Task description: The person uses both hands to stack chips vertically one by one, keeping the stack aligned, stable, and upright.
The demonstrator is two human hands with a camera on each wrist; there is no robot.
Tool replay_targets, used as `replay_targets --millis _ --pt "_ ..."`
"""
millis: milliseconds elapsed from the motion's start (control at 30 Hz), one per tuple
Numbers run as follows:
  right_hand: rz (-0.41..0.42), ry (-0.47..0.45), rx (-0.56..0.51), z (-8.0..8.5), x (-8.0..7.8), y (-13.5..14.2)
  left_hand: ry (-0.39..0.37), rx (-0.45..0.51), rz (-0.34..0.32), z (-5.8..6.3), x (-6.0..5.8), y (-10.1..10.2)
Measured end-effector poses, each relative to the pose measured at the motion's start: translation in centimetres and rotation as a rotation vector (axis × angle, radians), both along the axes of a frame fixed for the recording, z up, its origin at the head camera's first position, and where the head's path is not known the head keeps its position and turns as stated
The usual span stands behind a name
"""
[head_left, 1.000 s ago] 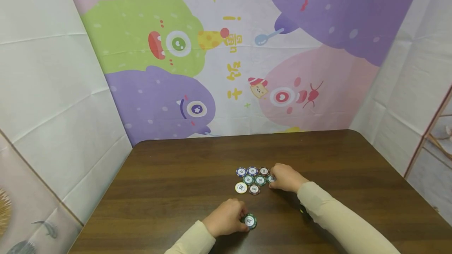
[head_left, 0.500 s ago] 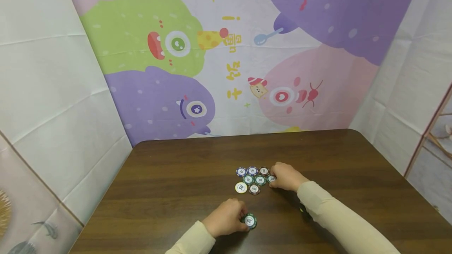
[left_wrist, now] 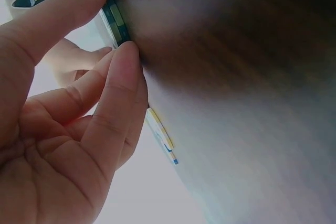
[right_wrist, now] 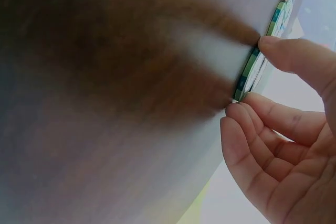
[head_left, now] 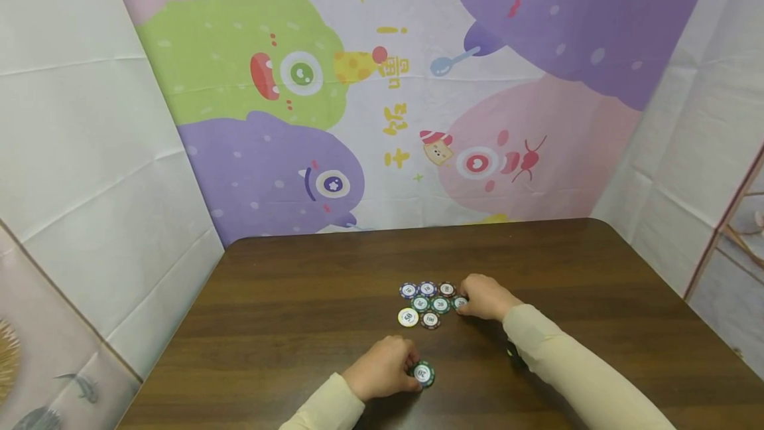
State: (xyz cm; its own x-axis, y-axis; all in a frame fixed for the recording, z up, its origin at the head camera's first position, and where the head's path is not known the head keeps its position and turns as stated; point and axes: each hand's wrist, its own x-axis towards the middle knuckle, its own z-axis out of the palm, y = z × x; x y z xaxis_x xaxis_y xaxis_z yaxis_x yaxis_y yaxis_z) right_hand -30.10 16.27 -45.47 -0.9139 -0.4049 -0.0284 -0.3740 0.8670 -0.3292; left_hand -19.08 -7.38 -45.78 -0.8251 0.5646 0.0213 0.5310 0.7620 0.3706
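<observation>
My left hand (head_left: 384,369) rests low at the table's near middle, thumb and fingertips pinching a green poker chip (head_left: 423,373) marked 20. In the left wrist view its green edge (left_wrist: 116,20) shows between thumb and finger. Farther off, my right hand (head_left: 485,297) pinches another green poker chip (head_left: 460,303) by its rim, at the right end of a row with two more green chips (head_left: 440,304). Behind that row lie two blue chips (head_left: 427,289) and a dark chip (head_left: 446,290). In front are a yellow-rimmed 50 chip (head_left: 408,317) and a dark 100 chip (head_left: 430,320).
The chips lie flat on a dark wooden table (head_left: 298,304). A cartoon-printed cloth (head_left: 370,151) hangs at its far edge, with pale panels (head_left: 113,151) on both sides. A dark band (head_left: 513,352) shows under my right sleeve.
</observation>
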Motion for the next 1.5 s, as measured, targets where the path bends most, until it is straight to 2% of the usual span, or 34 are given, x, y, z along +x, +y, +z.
replay_targets --millis 233,367,700,833,1000,1500 --pt "-0.03 -0.053 -0.013 0.2 0.1 0.1 -0.007 -0.004 -0.003 0.0 -0.1 0.0" --pt "-0.026 -0.051 -0.017 0.4 0.3 0.2 -0.003 -0.001 -0.003 -0.1 -0.1 0.0" --pt "0.066 0.005 -0.057 1.7 1.9 -0.6 -0.01 0.007 0.002 -0.1 0.0 0.0" --pt "0.096 0.009 -0.083 2.2 3.1 -1.1 -0.013 0.007 0.004 0.0 0.0 0.0" --pt "0.182 0.031 -0.117 2.8 4.6 -1.6 -0.021 0.012 0.008 0.0 0.0 0.0" --pt "0.357 0.064 -0.093 2.6 7.6 -3.1 -0.008 0.017 0.005 0.0 0.0 0.1"
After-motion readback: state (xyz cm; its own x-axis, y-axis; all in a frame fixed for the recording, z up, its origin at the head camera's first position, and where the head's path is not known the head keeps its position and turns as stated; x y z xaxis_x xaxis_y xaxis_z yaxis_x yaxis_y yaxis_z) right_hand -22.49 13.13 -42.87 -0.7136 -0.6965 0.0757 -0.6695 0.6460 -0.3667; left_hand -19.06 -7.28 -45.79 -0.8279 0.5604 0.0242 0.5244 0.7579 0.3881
